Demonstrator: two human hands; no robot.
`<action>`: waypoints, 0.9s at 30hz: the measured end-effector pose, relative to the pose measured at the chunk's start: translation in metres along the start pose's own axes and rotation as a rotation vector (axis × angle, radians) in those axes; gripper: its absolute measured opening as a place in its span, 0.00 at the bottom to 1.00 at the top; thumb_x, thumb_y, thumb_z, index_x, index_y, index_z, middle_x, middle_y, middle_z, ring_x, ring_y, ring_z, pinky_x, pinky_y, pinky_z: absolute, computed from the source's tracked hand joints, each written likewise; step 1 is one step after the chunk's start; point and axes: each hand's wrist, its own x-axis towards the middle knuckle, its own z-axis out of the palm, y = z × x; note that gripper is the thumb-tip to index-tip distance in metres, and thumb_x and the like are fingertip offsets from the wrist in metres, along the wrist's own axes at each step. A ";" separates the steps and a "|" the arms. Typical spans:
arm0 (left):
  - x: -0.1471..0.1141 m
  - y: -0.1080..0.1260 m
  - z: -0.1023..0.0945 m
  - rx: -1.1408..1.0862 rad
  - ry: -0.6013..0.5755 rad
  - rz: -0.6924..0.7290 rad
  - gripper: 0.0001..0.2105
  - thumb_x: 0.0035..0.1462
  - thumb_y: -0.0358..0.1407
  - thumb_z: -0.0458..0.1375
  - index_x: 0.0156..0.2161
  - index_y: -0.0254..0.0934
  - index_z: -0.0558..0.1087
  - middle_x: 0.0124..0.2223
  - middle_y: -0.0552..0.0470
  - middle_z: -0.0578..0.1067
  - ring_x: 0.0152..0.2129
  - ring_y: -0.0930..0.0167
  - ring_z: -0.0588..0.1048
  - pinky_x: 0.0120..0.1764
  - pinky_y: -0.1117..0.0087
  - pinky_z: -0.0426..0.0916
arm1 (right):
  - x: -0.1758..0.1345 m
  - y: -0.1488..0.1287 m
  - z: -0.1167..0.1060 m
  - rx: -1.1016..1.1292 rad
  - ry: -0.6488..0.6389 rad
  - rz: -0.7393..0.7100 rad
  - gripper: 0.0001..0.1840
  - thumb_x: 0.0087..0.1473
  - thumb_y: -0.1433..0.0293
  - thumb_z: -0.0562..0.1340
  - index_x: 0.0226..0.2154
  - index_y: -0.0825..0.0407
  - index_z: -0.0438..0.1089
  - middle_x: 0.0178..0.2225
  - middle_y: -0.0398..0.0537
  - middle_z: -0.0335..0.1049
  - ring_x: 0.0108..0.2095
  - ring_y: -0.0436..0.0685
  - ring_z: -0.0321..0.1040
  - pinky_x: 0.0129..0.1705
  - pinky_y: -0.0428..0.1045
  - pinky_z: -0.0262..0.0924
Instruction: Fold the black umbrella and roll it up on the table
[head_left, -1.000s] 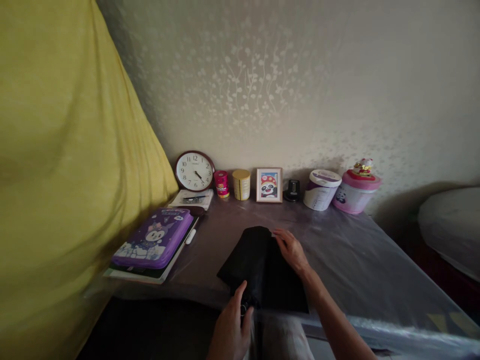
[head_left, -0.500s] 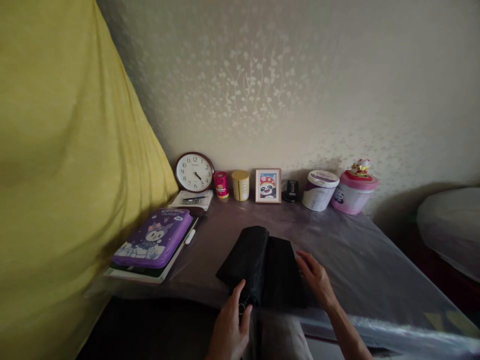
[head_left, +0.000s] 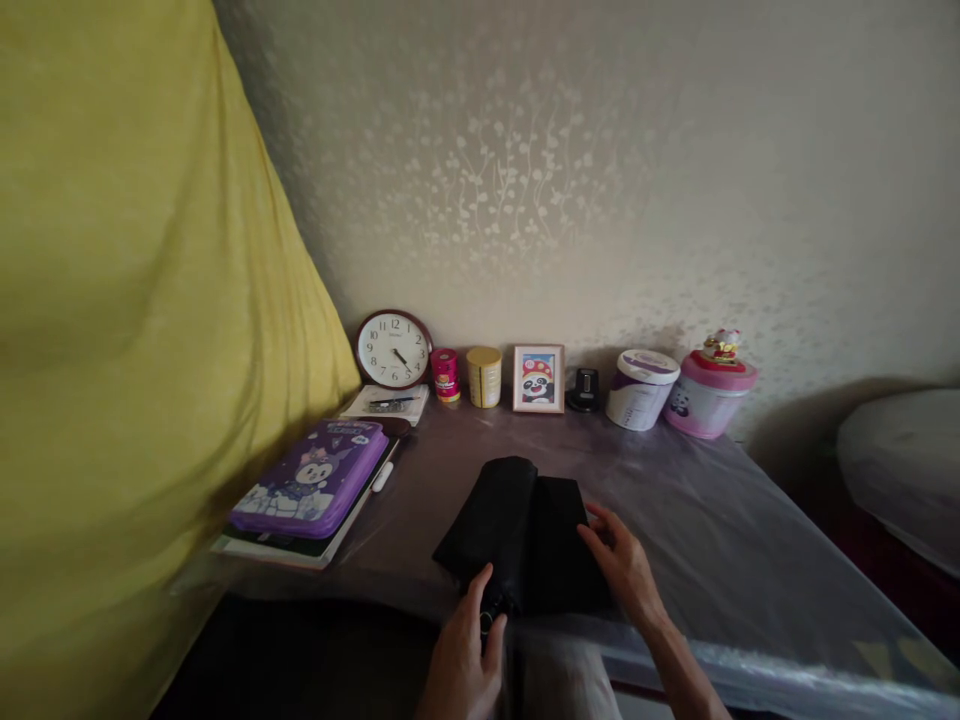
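Shifting since one second earlier: the right hand (head_left: 621, 562) went from the far corner of the black panel (head_left: 559, 540) to its right margin, and its fingertips now overlapped that margin. These fingers were bent and parted; whether they pinched cloth could not be told. The left hand (head_left: 466, 648) showed no clear change, thumb and index finger grasping around the dark ringed end (head_left: 487, 622) of the black cloth bundle (head_left: 484, 515), probably a folded umbrella. Judgement: near end steadied, right-hand panel spread and being handled along its side.

Position: bundle at the middle of the near edge of the film-covered surface (head_left: 675, 510), ringed end at or past that edge; overhang not certain.

Room: widest from the right hand to the right edge. Ahead, a bare band ran up to the picture frame (head_left: 538, 380) along the back edge. Leftward, tighter: the purple zip case (head_left: 311, 478) occupied the near left corner.
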 end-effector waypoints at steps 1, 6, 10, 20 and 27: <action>0.000 0.000 0.000 0.004 -0.001 0.004 0.24 0.60 0.38 0.40 0.60 0.30 0.51 0.61 0.40 0.62 0.57 0.67 0.62 0.57 0.59 0.59 | 0.000 -0.001 0.001 0.018 -0.002 -0.001 0.29 0.44 0.53 0.59 0.45 0.56 0.69 0.29 0.48 0.72 0.31 0.56 0.69 0.35 0.49 0.62; 0.002 0.000 0.000 0.011 -0.001 0.019 0.24 0.60 0.37 0.39 0.60 0.28 0.52 0.61 0.38 0.62 0.58 0.67 0.62 0.58 0.59 0.59 | 0.003 -0.003 0.006 0.088 -0.106 0.056 0.30 0.45 0.53 0.60 0.46 0.57 0.67 0.30 0.51 0.74 0.32 0.59 0.72 0.33 0.50 0.64; 0.001 0.000 -0.001 -0.008 0.011 0.015 0.24 0.60 0.37 0.41 0.60 0.29 0.53 0.60 0.39 0.63 0.57 0.67 0.63 0.57 0.60 0.60 | 0.009 -0.003 0.011 0.105 -0.088 0.068 0.27 0.42 0.56 0.62 0.43 0.54 0.70 0.36 0.53 0.75 0.40 0.63 0.72 0.40 0.52 0.66; 0.003 -0.005 0.003 0.005 0.005 0.030 0.25 0.59 0.35 0.42 0.60 0.28 0.53 0.61 0.39 0.62 0.57 0.68 0.63 0.57 0.63 0.59 | 0.019 -0.047 0.045 0.147 -0.150 0.105 0.35 0.42 0.60 0.63 0.53 0.58 0.63 0.45 0.60 0.71 0.49 0.63 0.67 0.49 0.55 0.62; 0.002 -0.001 -0.001 0.070 -0.052 -0.009 0.26 0.58 0.34 0.42 0.62 0.26 0.52 0.61 0.37 0.61 0.56 0.65 0.64 0.55 0.62 0.61 | 0.025 -0.069 0.078 0.107 -0.163 0.056 0.33 0.43 0.65 0.64 0.53 0.58 0.63 0.37 0.53 0.72 0.42 0.59 0.70 0.44 0.51 0.63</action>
